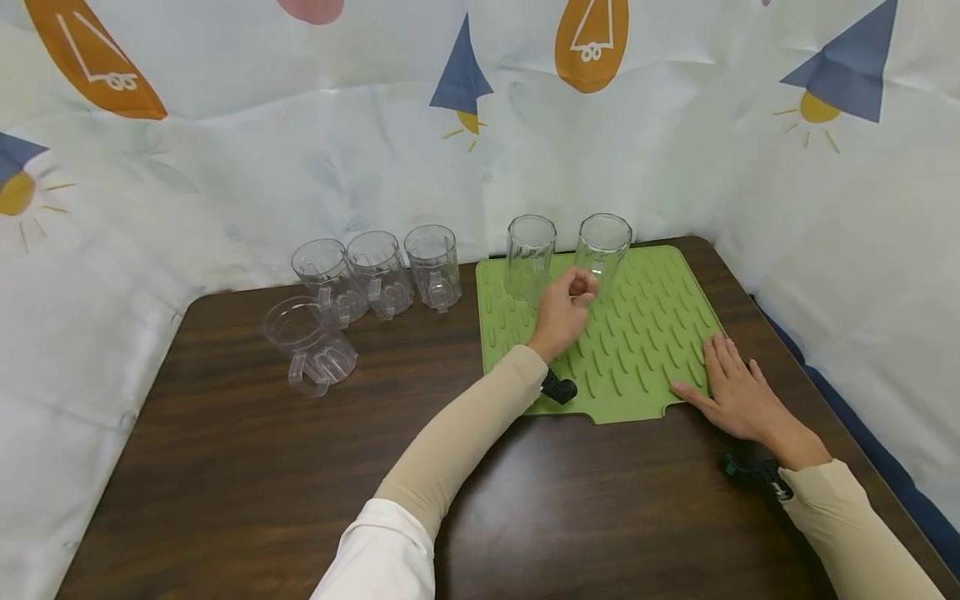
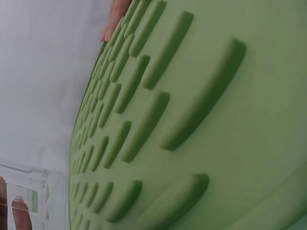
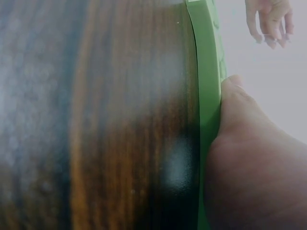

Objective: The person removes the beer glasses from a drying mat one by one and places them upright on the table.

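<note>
Two clear glass mugs stand upright on a green drying mat (image 1: 637, 333): the left mug (image 1: 531, 250) and the right mug (image 1: 603, 233). At the right mug is my left hand (image 1: 566, 312), fingers loosely bent. In the left wrist view its fingertips (image 2: 21, 213) overlap the clear handle (image 2: 29, 197). Seen from the right wrist, the left hand's fingers (image 3: 276, 21) hang apart from each other. My right hand (image 1: 738, 396) lies flat with spread fingers on the mat's near right edge. Its thumb (image 3: 235, 103) shows beside the green rim.
Left of the mat, three more clear mugs stand in a row, one being the rightmost mug (image 1: 432, 267). Another clear mug (image 1: 311, 342) is nearer to me, with its handle toward me. A patterned cloth (image 1: 375, 150) hangs behind the dark wooden table (image 1: 247, 467).
</note>
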Tool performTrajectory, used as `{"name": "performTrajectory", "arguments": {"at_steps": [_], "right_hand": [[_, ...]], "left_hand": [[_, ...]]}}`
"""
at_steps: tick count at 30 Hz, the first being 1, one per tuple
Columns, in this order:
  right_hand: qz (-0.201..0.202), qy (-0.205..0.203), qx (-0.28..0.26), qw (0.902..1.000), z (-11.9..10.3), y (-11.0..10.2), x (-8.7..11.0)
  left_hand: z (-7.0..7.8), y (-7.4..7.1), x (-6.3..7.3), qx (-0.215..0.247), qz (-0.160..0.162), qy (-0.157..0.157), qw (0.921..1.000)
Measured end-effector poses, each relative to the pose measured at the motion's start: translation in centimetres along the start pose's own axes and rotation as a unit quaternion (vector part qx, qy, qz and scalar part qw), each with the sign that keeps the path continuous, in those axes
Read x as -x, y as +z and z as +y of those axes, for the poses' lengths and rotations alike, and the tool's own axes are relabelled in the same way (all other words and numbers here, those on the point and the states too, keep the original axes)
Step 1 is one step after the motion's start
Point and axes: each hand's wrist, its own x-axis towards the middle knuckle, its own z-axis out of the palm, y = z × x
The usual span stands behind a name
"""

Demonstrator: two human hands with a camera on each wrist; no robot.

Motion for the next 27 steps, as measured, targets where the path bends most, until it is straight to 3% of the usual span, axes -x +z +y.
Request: {"name": "performTrajectory", "arguments": {"at_steps": [10,27], "right_hand": [[0.003,-0.001,0.011,0.9999,0.1,0.1,0.4],[0.001,-0.005,0.019,0.9998,0.0,0.0,-0.1]], "left_hand": [[1.4,0.4,1.6,0.020,-0.028,0.021,0.9992],[2.7,-1.2,3.4,0.036,-0.063,0.059,0.9956]]}}
